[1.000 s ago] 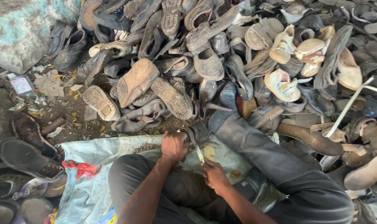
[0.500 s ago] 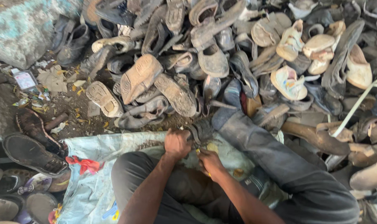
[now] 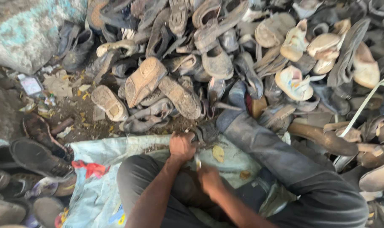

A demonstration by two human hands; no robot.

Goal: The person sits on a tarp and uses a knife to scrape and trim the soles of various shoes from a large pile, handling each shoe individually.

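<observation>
I sit on the ground with my legs in dark trousers (image 3: 285, 160) stretched toward a heap of worn shoes (image 3: 209, 55). My left hand (image 3: 181, 145) grips a dark, dirty shoe (image 3: 204, 131) at the near edge of the heap, next to my right knee. My right hand (image 3: 209, 177) is closed on a small blade-like tool (image 3: 197, 161) whose pale tip points up toward that shoe. The two hands are close together over a light blue sack (image 3: 116, 169) spread under my legs.
The shoe heap fills the far and right side. A rough painted stone (image 3: 27, 33) lies at far left, with paper scraps (image 3: 57, 84) on the dirt. More dark shoes (image 3: 35, 156) sit at near left. A red scrap (image 3: 90, 169) lies on the sack. A white strip (image 3: 361, 109) slants at right.
My right hand has drawn back a little toward my body while the left hand keeps its hold on the dark shoe. The view has shifted slightly.
</observation>
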